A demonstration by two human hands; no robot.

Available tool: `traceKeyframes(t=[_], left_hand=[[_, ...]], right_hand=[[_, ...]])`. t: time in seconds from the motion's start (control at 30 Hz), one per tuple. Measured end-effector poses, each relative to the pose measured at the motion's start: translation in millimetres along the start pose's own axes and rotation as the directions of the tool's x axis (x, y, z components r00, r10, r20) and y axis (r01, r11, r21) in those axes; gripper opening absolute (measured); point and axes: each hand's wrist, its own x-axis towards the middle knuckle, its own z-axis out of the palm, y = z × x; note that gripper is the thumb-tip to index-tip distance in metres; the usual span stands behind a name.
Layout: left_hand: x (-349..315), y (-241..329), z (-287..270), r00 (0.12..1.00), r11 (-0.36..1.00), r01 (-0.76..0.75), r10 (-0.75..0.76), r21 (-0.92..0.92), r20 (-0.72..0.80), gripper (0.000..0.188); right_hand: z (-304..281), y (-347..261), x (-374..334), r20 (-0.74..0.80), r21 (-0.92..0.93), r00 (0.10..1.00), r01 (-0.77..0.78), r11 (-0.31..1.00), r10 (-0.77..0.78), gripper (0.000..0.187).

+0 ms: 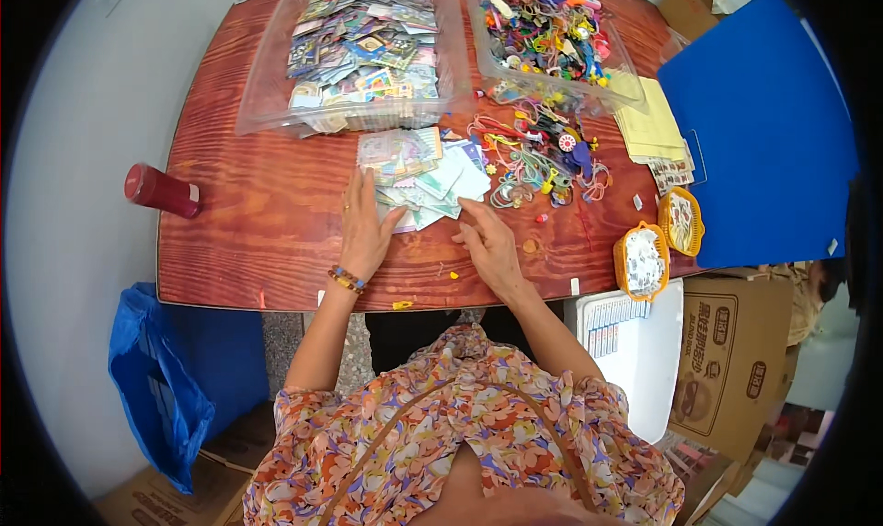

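Observation:
A loose pile of small flat printed cards or packets [441, 178], pale green, white and purple, lies on the red-brown wooden table [267, 222]. At the pile's left edge rests my left hand [366, 234], fingers stretched out and thumb apart, touching the cards. My right hand [493, 250] is at the lower right edge, its index finger reaching to the pile and the thumb spread away. Neither hand grips anything. Beside the pile, to the right, is a heap of colourful hair ties and small trinkets [543, 158].
Behind stand a clear bin of cards [267, 98] and a clear bin of colourful trinkets [621, 85]. A dark red bottle-like cylinder [161, 190] lies at left. On the right are yellow paper sheets [651, 121], two orange baskets [624, 273] [696, 236] and a blue board [754, 131].

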Motion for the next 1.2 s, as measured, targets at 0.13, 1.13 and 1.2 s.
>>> traceKeyframes(t=[0.13,1.13,1.2], left_hand=[[-18.5,-11.5,-10.6,0.998,0.998,0.043,-0.045,-0.043,-0.047,0.075],[-271.9,-199.6,-321.4,0.098,0.625,0.773,-0.291,-0.111,-0.952,0.04],[-285.7,-237.2,-348.9,0.026,0.561,0.783,-0.46,-0.268,-0.887,0.042]], right_hand=[[18.7,-6.8,-17.5,0.082,0.007,0.994,0.066,0.998,-0.066,0.035],[110.5,-16.8,-58.0,0.455,0.116,0.889,-0.001,0.993,-0.053,0.025],[112.8,-13.8,-60.1,0.44,0.101,0.894,0.037,0.994,-0.078,0.025]])
